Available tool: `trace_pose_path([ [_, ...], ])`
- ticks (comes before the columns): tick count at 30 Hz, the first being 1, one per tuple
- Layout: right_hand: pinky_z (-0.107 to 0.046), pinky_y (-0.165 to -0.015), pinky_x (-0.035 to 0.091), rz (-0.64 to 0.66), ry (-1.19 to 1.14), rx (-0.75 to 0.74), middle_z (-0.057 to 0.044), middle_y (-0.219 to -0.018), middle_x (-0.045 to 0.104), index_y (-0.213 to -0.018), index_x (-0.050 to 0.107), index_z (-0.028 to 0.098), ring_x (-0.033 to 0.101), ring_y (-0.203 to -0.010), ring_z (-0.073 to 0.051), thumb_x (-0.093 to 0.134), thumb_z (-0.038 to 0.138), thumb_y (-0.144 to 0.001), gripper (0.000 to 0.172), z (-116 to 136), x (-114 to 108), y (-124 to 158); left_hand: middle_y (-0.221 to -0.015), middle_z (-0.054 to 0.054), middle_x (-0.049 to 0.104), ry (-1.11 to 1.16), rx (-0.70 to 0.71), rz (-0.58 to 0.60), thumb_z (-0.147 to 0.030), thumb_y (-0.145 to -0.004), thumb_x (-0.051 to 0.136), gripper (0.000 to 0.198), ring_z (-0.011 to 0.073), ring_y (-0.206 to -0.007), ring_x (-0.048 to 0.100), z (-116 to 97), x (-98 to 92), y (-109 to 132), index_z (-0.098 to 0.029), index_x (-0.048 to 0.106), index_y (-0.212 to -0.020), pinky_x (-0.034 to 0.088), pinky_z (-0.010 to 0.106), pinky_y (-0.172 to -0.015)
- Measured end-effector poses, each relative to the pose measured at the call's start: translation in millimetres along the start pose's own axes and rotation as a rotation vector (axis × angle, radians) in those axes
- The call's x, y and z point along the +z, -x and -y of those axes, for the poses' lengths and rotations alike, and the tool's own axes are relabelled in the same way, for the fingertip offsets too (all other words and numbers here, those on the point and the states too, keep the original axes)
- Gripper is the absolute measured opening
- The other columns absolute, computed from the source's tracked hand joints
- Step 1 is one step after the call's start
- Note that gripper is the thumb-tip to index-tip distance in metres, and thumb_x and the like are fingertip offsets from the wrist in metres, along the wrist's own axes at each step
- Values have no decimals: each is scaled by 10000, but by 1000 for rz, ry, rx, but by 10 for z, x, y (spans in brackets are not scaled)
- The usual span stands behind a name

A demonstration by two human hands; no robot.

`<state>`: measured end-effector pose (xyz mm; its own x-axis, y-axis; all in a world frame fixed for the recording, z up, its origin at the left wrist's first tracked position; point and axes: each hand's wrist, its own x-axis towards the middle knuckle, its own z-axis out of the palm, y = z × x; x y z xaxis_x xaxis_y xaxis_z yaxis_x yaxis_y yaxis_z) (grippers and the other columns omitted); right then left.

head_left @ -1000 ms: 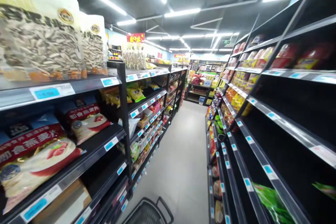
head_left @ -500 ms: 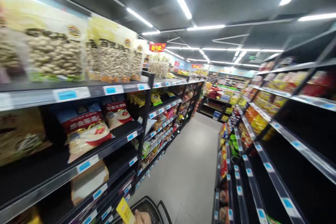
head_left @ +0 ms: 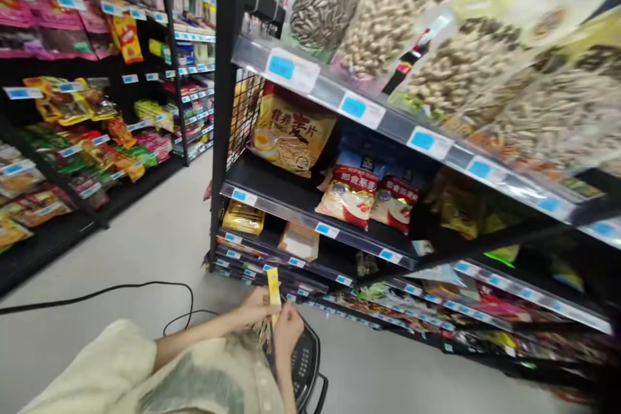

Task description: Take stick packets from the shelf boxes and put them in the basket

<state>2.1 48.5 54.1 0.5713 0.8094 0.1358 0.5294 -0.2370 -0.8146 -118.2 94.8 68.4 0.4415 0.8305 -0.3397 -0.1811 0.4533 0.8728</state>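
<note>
A narrow yellow packet [head_left: 273,286] stands upright between my hands, low in the middle of the view. My left hand [head_left: 256,308] is closed on its side. My right hand [head_left: 288,328] is closed, fingers pinched at the packet's lower part. Its print is too small to read. Just below and right of my hands is a black basket [head_left: 306,356] with a dark handle [head_left: 321,394]. Some thin, pale strands show below my left hand; I cannot make out what they are.
Ahead, a black shelf unit [head_left: 301,200] holds cereal bags [head_left: 349,191] below large bags of nuts [head_left: 383,26]. Snack shelves [head_left: 87,142] line the left across a grey floor [head_left: 160,226]. A black cable [head_left: 121,286] lies on the floor.
My view has swung left and down, from along the aisle to the shelf and my body. Both hands now show at the yellow packet; before, only one hand was visible beside it.
</note>
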Motion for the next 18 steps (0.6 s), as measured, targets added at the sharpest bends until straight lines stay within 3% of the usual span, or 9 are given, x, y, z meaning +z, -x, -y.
trace_pose_path([
  [5,-276,-558,347,66,-61,-17,-5,-527,568,-601,568,216,465,-525,-156,424,802,-936,691,145,26,-16,-727,56,747,172,53,-95,-442,-565,980,484,185,-633,684,-92,-194,-84,-136,711,-827,515,274,-614],
  [11,-256,-548,429,300,-278,77,-8,-568,617,-680,624,193,549,-515,-159,501,781,-913,644,262,80,68,-850,110,798,319,65,-238,-407,-579,1002,541,228,-758,755,-228,-491,-151,-115,726,-942,577,302,-716],
  [18,-261,-597,449,302,-187,-8,-24,-599,654,-674,622,194,589,-563,-166,518,650,-979,559,445,72,46,-934,124,807,471,6,-247,-387,-716,950,465,234,-828,780,-311,-543,-139,-141,684,-1008,619,316,-760],
])
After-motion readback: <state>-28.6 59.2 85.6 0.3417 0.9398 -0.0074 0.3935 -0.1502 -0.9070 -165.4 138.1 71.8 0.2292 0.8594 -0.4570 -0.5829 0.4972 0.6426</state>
